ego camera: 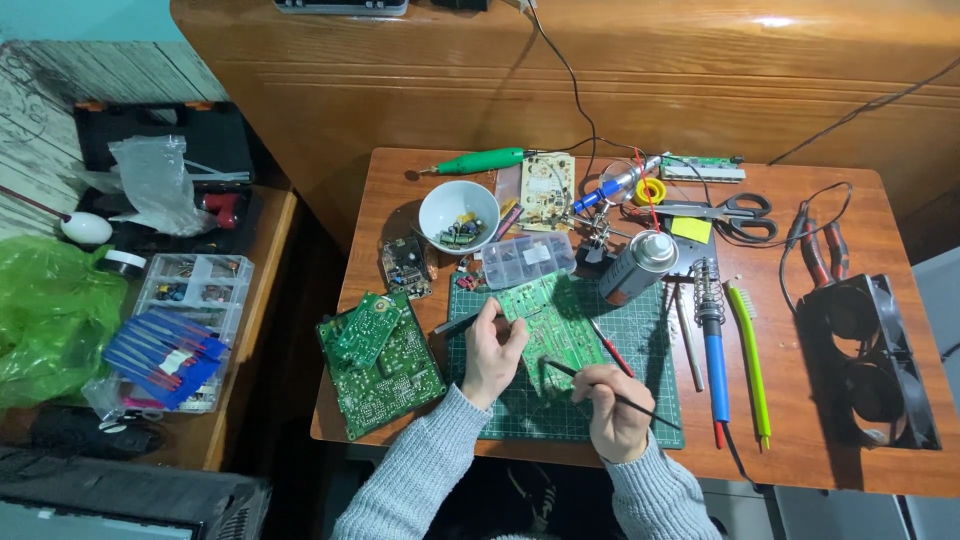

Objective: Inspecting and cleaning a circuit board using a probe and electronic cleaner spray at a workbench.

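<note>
A green circuit board (553,318) lies on a green cutting mat (640,345) in the middle of the small wooden table. My left hand (492,352) rests on the board's left edge and holds it down, with a dark thin tool under its fingers. My right hand (612,408) grips a thin black brush-like stick (640,406) whose tip touches the board near its lower middle. Both arms wear grey knitted sleeves.
Two more green boards (378,362) lie left of the mat. Behind it are a white bowl (458,215), a clear parts box (527,259), a spray can (637,266), scissors (735,212) and a green rotary tool (480,161). To the right are a blue soldering iron (714,352), a green brush (750,358) and black fans (870,360).
</note>
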